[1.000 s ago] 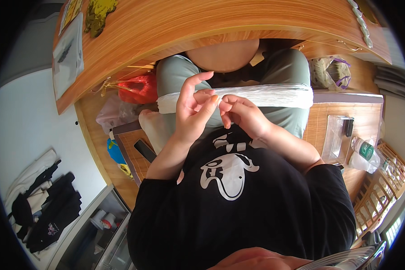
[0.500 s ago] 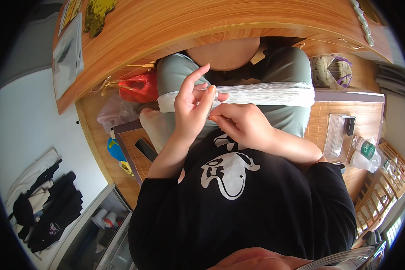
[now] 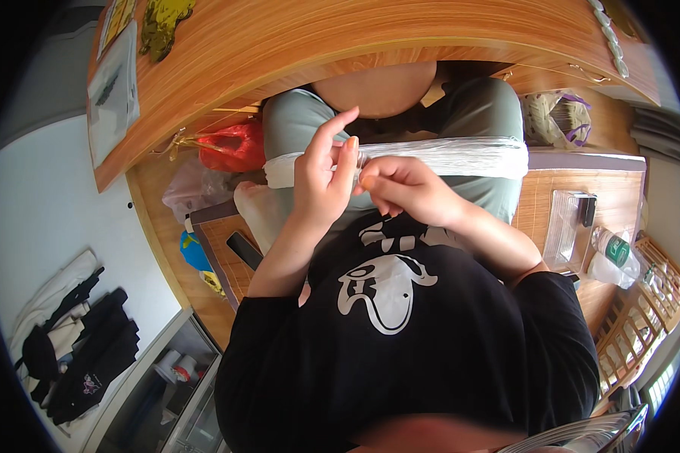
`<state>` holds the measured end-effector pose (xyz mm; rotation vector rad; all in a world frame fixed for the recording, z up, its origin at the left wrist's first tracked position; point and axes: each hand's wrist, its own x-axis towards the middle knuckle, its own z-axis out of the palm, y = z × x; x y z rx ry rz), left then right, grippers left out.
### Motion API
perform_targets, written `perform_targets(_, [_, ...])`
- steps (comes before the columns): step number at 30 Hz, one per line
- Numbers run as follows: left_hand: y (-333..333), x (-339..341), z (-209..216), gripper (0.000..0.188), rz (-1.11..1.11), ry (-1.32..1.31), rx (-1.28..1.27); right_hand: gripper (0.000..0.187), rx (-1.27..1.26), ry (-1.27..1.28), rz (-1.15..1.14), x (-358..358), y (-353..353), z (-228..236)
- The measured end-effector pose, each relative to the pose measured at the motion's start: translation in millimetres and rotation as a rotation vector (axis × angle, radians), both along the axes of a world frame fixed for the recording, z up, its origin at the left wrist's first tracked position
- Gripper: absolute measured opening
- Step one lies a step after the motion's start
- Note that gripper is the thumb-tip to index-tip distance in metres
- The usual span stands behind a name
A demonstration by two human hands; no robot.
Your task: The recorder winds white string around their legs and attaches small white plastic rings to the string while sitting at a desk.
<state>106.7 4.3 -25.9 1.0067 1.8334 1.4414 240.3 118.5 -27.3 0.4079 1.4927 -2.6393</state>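
A skein of white thread (image 3: 461,158) is stretched around both my knees, over grey-green trousers (image 3: 499,113). Just in front of its left half, my left hand (image 3: 321,181) is raised with the index finger stretched out and the thumb up. Its other fingers are curled around a small pale thing, too small and hidden to name. My right hand (image 3: 408,189) is closed in a pinch right beside the left fingertips. Whatever lies between its thumb and fingers does not show clearly. Both hands are close together above my lap.
A wooden desk (image 3: 317,34) curves across the far side, with a stool seat (image 3: 378,87) beneath. On the left are a red plastic bag (image 3: 234,147) and a phone (image 3: 244,249). A clear plastic box (image 3: 570,230) and a bottle (image 3: 612,248) are on the right.
My right hand has moved slightly up and turned, with its fingers now higher against the left hand. My left hand has barely shifted; the skein stays in place.
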Motion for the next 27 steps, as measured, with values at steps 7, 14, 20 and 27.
perform_targets(7, [0, 1, 18, 0.043, 0.043, -0.438, 0.171, 0.021, -0.163, -0.17, -0.046, -4, 13, -22])
perform_targets(14, [-5, -19, 22, 0.043, -0.268, 0.789, -0.023, 0.02, -0.056, 0.004, -0.036, 3, 3, 10])
perform_targets(20, [-12, -21, 22, 0.045, -0.252, -0.36, 0.334, 0.021, 0.511, -0.06, 0.036, -2, 0, -2])
perform_targets(27, [-4, -6, 22, 0.052, -0.103, 0.396, 0.158, 0.017, 0.214, 0.073, 0.025, 7, 1, 19])
